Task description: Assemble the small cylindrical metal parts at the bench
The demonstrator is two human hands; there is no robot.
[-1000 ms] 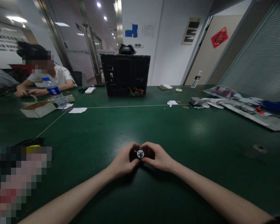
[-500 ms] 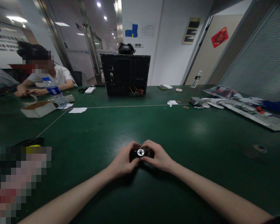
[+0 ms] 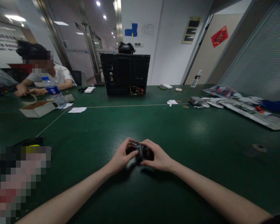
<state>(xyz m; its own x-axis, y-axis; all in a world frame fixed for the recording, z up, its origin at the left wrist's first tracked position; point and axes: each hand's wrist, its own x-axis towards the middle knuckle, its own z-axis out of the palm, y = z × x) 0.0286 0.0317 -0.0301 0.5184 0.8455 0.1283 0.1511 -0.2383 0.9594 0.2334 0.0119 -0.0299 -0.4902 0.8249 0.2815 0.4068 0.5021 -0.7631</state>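
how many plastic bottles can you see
2. One bottle stands by the seated person, near the cardboard box; the other bottle stands far right, at the table's far edge. More could be hidden behind the black computer case.

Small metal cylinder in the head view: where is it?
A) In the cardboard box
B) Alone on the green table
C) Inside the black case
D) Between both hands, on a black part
D: the metal cylinder on the black part is between the left hand and the right hand.
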